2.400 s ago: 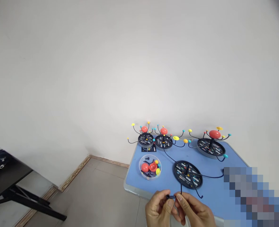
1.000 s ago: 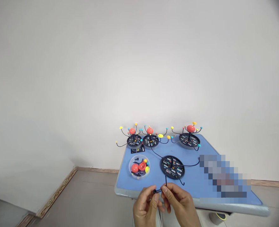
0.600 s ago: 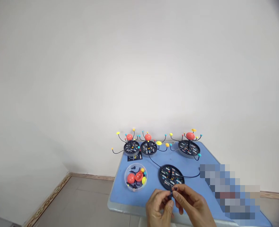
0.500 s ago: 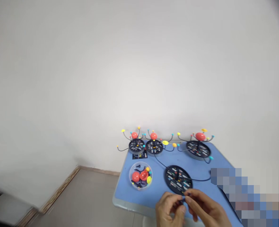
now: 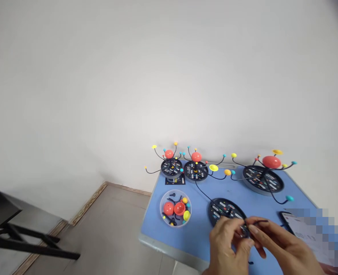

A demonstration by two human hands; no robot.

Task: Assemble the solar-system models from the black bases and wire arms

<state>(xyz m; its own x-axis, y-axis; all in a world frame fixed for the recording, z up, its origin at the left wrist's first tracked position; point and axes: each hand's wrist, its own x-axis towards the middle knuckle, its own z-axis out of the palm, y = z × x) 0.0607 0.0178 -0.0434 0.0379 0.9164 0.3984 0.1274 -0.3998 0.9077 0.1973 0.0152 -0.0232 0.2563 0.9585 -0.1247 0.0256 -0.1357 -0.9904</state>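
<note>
My left hand [image 5: 228, 244] and my right hand [image 5: 280, 246] meet over the near side of a black round base [image 5: 223, 208] on the blue table [image 5: 203, 233]. Both pinch a thin black wire arm [image 5: 257, 221] with a small black fitting between the fingertips. The base's near half is hidden by my hands. A clear round bowl [image 5: 175, 209] to the left holds red half-spheres, a yellow piece and small black parts.
Three finished planet models stand along the back edge: left [image 5: 170, 162], middle [image 5: 197, 166], right [image 5: 263, 173]. A phone [image 5: 289, 221] lies at the right beside a blurred patch. A dark table frame [image 5: 11, 233] stands on the floor at far left.
My hands have moved from the table's front edge onto the black base, still holding the wire arm. The view has swung back and forth.
</note>
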